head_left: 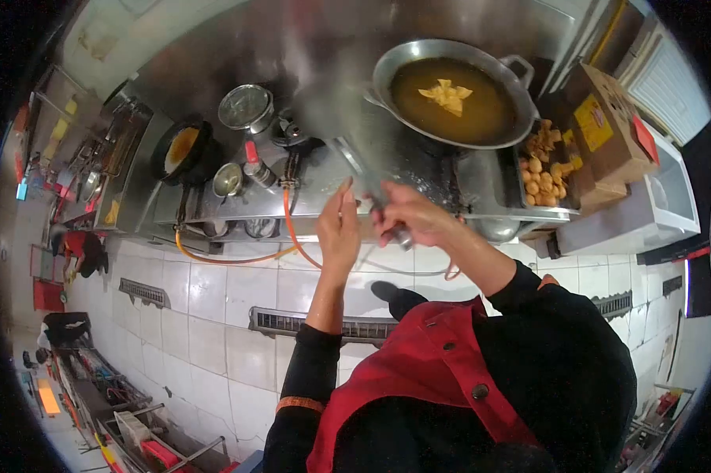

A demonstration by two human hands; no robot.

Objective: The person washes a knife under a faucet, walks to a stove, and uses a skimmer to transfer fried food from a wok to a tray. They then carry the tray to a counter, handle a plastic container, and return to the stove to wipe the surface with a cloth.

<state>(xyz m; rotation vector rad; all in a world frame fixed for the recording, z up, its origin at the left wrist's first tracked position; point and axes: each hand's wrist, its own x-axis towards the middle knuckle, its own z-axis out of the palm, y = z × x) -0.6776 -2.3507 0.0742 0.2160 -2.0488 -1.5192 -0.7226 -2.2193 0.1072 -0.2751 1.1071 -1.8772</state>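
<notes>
My right hand [415, 217] is closed around the handle of a long metal utensil [357, 164], whose far end is blurred over the stove. Just to its left, my left hand [339, 227] is raised with fingers pressed together; I cannot tell what is in them. Both hands are in front of the steel stove top [324, 177]. Beyond my right hand stands a large two-handled wok [383, 67] of brownish oil [481, 118]. Yellow, pointed fried pieces [447, 96] float together in the oil.
A tray of round fried balls [541, 180] and cardboard boxes [599, 126] stand right of the wok. Leftward are a red-capped bottle [254, 158], a pot [246, 108] and a black pan [183, 150]. An orange hose [291, 229] hangs in front. Another person [83, 251] is at far left.
</notes>
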